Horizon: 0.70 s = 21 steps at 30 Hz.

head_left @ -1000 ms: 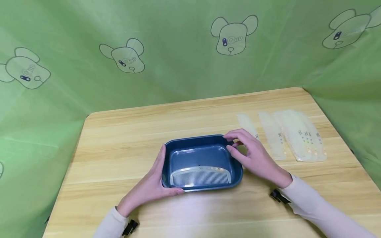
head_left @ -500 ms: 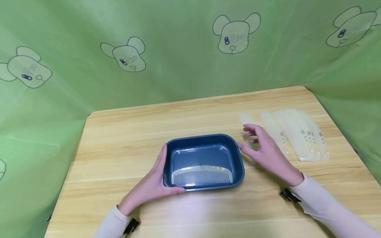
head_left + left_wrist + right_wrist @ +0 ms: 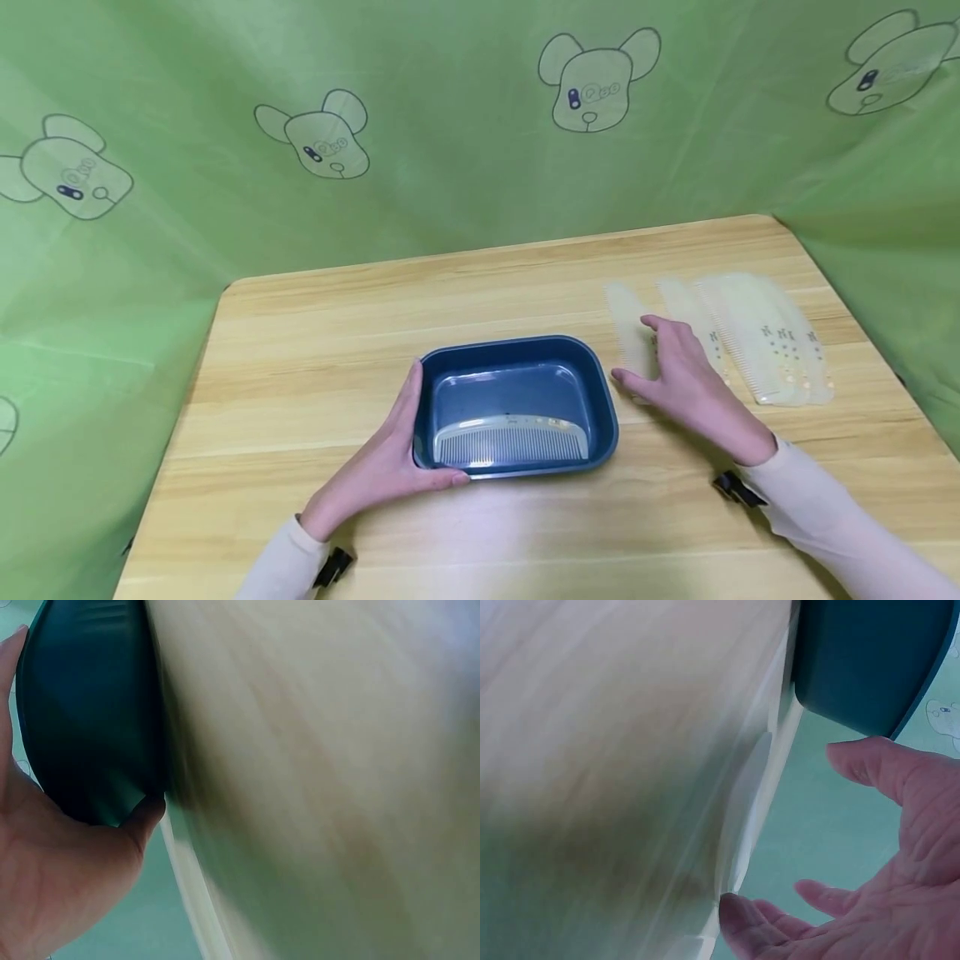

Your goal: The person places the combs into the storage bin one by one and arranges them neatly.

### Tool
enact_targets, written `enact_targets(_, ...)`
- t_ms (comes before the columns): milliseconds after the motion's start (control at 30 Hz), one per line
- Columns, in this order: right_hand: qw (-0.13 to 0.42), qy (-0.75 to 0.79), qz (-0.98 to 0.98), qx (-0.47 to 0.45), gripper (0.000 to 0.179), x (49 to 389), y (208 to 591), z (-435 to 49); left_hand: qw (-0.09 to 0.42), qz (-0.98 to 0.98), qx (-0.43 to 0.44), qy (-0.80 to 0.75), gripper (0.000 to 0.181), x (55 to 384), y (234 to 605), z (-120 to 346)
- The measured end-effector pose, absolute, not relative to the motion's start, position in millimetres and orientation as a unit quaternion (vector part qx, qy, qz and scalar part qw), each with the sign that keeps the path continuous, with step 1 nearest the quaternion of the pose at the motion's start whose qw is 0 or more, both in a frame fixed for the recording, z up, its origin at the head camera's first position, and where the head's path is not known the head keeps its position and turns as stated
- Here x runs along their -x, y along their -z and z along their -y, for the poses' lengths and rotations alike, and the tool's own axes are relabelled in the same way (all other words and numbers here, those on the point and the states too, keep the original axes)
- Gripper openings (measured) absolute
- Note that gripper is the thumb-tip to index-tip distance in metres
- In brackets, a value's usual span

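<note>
Grips the blue tub (image 3: 510,392) by its left end with the left hand (image 3: 384,465), seemingly to steady it, with one comb (image 3: 512,442) inside along the near side. Holds the right hand (image 3: 688,382) parted and grasping nothing over a loose comb (image 3: 628,323), partly blocking it, with overlapping combs (image 3: 759,337) farther right on the table (image 3: 300,417).

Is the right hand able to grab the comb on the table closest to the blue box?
Probably yes: the right hand is right at that comb, spread open and holding nothing, and nothing seems to lie in the way.
</note>
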State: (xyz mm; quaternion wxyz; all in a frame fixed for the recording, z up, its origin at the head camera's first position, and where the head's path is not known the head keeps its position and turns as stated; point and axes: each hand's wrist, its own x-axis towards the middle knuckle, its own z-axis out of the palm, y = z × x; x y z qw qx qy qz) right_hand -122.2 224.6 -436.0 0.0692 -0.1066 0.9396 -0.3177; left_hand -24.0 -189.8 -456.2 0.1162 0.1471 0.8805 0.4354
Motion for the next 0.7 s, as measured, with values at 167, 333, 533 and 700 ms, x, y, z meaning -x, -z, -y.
enact_targets(167, 0.080, 0.307, -0.943, 0.102, 0.100, 122.6, 437.6, -228.9, 0.116, -0.880, -0.148, -0.436, 0.151, 24.5, 455.1, 189.3)
enact_targets(333, 0.080, 0.300, -0.946, 0.096, 0.100, 125.3, 441.8, -231.9, 0.116, -0.881, -0.147, -0.435, 0.151, 26.1, 454.0, 189.8)
enact_targets(533, 0.080, 0.287, -0.951, 0.086, 0.103, 129.5, 443.2, -234.5, 0.117, -0.882, -0.146, -0.432, 0.151, 27.3, 454.2, 189.9)
enact_targets(700, 0.109, 0.284, -0.949, 0.076, 0.106, 132.2, 441.7, -233.9, 0.115, -0.884, -0.149, -0.429, 0.151, 28.1, 454.4, 190.1)
